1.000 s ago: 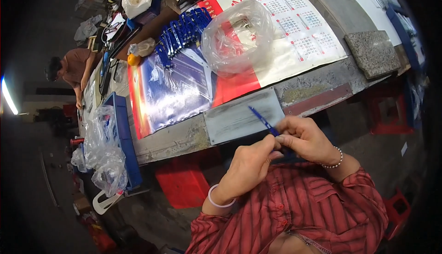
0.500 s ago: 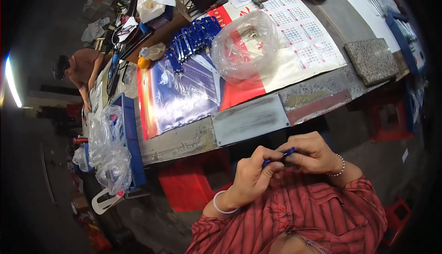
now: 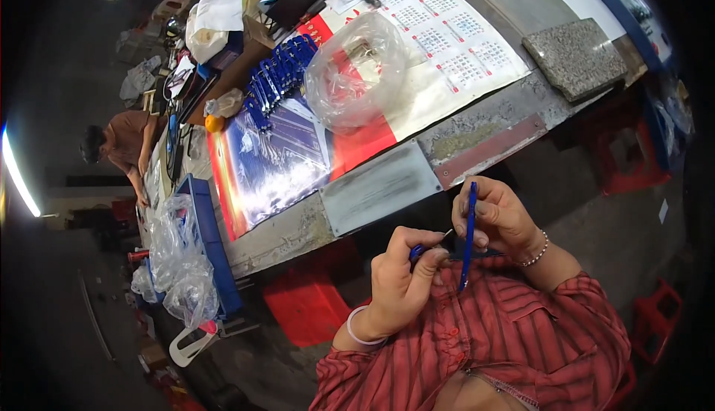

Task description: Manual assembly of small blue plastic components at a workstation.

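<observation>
Workbench (image 3: 287,241) front edge, with an open gap before it. Left hand (image 3: 402,280) is closed in a pinch on a small blue piece (image 3: 417,251) with a thin metal tip; right hand (image 3: 497,217) has its fingers shut around a slim blue rod (image 3: 467,262), near-upright in view. The gap separates both from the pale plate (image 3: 380,190) along the edge; a blue crate (image 3: 214,243) stands well apart, at left.

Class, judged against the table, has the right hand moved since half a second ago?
Yes: the right hand has moved up the picture, closer to the reddish-brown strip on the table edge.
</observation>
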A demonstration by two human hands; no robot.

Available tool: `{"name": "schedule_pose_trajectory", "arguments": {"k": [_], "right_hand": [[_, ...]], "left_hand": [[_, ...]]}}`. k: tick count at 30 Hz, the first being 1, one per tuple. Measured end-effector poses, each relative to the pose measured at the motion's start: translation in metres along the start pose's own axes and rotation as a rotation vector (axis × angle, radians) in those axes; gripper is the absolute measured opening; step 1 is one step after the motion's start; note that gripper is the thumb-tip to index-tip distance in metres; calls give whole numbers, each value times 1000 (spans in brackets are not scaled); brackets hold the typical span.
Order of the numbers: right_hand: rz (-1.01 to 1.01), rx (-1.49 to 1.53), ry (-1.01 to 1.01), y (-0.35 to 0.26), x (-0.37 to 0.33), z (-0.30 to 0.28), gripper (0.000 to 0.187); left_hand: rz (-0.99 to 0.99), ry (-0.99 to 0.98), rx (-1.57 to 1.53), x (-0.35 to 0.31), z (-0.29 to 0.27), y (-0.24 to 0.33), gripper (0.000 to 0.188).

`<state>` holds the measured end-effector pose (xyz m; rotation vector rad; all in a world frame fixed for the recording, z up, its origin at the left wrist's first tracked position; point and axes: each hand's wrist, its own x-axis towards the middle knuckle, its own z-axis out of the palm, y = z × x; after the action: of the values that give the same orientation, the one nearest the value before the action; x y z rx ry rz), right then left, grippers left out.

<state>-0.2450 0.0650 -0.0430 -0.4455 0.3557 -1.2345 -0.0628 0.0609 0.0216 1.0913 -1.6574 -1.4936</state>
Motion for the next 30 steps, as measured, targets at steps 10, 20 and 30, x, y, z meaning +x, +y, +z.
{"name": "schedule_pose_trajectory", "arguments": {"k": [10,20,30], "right_hand": [[-4,175,-112,7,-7,-21,17],[-63,27,-56,0,-13,-27,10],[-119,-424,12,3,-14,-30,7]], "left_hand": [[36,-52,155,14,27,-1,12],[32,-42,254,22,35,3,12],[105,-144,537,33,24,9,11]]}}
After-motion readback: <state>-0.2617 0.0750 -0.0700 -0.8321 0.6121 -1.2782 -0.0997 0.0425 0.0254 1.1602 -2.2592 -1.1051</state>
